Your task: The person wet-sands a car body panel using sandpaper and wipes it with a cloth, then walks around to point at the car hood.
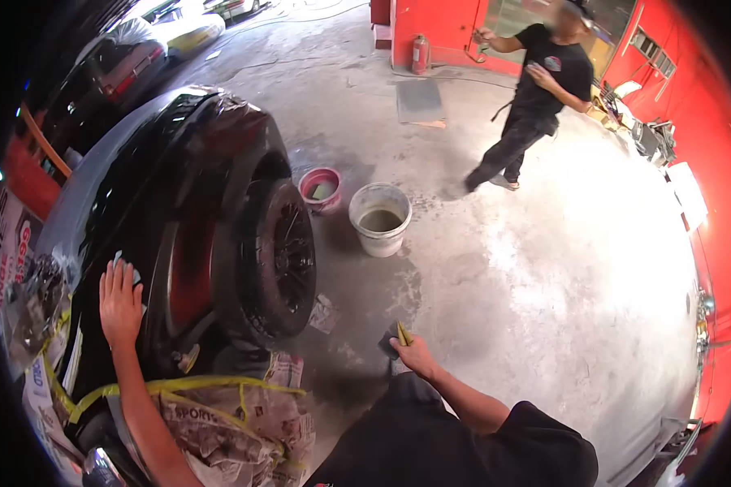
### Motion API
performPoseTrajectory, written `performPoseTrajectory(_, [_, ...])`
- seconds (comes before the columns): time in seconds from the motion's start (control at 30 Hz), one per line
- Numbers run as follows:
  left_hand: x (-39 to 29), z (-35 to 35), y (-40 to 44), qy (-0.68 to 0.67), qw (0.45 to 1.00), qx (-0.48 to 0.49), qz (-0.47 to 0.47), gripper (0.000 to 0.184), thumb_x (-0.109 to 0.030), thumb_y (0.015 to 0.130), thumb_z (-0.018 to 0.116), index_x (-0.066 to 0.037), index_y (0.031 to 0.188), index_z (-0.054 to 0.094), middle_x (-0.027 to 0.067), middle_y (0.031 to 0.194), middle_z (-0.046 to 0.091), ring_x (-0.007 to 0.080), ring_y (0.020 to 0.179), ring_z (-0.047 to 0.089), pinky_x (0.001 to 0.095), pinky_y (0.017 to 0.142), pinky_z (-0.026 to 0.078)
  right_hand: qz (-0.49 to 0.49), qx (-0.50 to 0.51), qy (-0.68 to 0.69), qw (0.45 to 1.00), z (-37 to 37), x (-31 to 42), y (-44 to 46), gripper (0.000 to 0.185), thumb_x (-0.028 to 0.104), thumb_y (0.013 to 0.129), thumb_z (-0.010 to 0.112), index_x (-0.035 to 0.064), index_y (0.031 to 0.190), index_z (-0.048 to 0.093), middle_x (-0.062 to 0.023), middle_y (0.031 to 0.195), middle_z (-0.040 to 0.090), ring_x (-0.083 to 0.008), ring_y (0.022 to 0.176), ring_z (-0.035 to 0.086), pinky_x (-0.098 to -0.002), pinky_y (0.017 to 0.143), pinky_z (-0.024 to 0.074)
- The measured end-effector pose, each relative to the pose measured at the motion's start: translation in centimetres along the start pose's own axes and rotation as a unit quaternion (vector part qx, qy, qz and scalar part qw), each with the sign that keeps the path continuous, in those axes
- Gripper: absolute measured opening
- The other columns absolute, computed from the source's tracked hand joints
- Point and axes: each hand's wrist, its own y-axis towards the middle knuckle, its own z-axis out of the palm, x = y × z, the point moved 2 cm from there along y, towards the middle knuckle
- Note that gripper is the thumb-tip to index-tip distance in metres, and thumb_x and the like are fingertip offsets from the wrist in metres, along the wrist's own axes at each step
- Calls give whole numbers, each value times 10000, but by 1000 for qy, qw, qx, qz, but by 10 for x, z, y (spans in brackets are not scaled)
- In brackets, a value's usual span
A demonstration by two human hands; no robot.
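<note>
My left hand [120, 304] lies flat on the dark body panel of a car [179, 195], fingers stretched out. A small pale piece [138, 277] shows at its fingertips and edge; I cannot tell whether it is paper or cloth. The fingers of my right hand [415, 355] are closed round a yellow piece [403, 333] and a dark grey flat piece [389, 342], which resembles sandpaper. That hand is over the floor, right of the car's black wheel [280, 256]. Newspaper [211, 422] held by yellow masking tape [195, 383] covers the car's lower part near my left arm.
A white bucket [381, 239] with murky liquid and a red bucket [320, 203] stand beyond the wheel on the concrete floor [528, 268]. Another person [556, 73] walks at the back right. A fire extinguisher [420, 55] stands by the red wall [447, 32].
</note>
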Motion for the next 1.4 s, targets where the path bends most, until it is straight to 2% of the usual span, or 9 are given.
performPoseTrajectory(0.1, [4, 10, -1, 41, 999, -8, -29, 436, -285, 1037, 515, -34, 1392, 555, 144, 1522, 472, 327, 1465, 370, 478, 1223, 296, -12, 6, -22, 1000, -33, 12, 35, 378, 341, 954, 692, -14, 858, 605, -60, 682, 554, -149, 666, 488, -394, 610, 448])
performPoseTrajectory(0.2, [7, 9, -2, 37, 998, -17, -41, 440, -274, 1027, 533, -33, 1395, 553, 139, 1525, 469, 325, 1470, 365, 484, 1220, 299, -7, -20, -17, 1000, -59, 20, 67, 368, 353, 937, 690, -11, 971, 654, -166, 677, 618, -244, 631, 612, -436, 627, 484])
performPoseTrajectory(0.3, [-2, -4, 4, 17, 999, -36, -31, 438, -239, 973, 610, -38, 1361, 577, 145, 1468, 519, 332, 1437, 409, 489, 1203, 319, -16, -38, 23, 999, -80, 19, 94, 322, 271, 954, 704, -8, 818, 617, 2, 697, 558, -111, 672, 485, -367, 596, 441])
performPoseTrajectory(0.5, [-5, -21, 9, 21, 998, -27, -48, 434, -282, 945, 635, -67, 1322, 616, 129, 1442, 551, 310, 1425, 433, 472, 1195, 326, -51, 24, 178, 982, -69, 18, 114, 206, 119, 950, 665, -24, 1098, 665, -20, 908, 658, -132, 793, 604, -308, 717, 505])
performPoseTrajectory(0.77, [-10, -27, 19, 32, 996, -15, -76, 411, -253, 947, 638, -77, 1318, 619, 117, 1454, 536, 318, 1439, 409, 478, 1187, 334, -64, 63, 27, 996, -23, 19, 158, 173, 149, 948, 686, -20, 987, 673, -14, 852, 647, -124, 761, 568, -313, 690, 478])
performPoseTrajectory(0.87, [-10, -23, 19, 33, 994, -33, -94, 414, -225, 948, 637, -57, 1326, 613, 127, 1474, 518, 337, 1458, 385, 497, 1184, 331, 3, 109, 11, 994, -20, 63, 183, 347, 232, 952, 694, -59, 1136, 647, -129, 944, 685, -207, 862, 606, -369, 800, 493])
performPoseTrajectory(1.07, [-13, -12, 28, 83, 976, -38, -195, 465, -200, 966, 613, -66, 1409, 572, 127, 1537, 473, 345, 1481, 366, 507, 1185, 319, -63, 64, -60, 994, -21, 103, 265, 322, 233, 962, 685, -64, 1083, 659, -125, 910, 684, -217, 813, 605, -378, 761, 495])
performPoseTrajectory(1.23, [-37, 12, 53, 70, 948, -33, -307, 506, -226, 990, 589, -52, 1460, 517, 150, 1556, 455, 377, 1469, 376, 506, 1189, 306, -78, 43, 51, 995, -8, 159, 312, 277, 186, 986, 647, -71, 1088, 655, -73, 922, 681, -165, 803, 595, -343, 726, 484])
performPoseTrajectory(1.4, [-58, 45, 105, 41, 937, -36, -344, 557, -258, 982, 608, -43, 1480, 485, 157, 1570, 435, 379, 1474, 368, 493, 1196, 297, -65, 147, -33, 987, 16, 209, 339, 294, 192, 974, 675, -57, 1130, 659, -80, 973, 685, -161, 845, 608, -329, 750, 497])
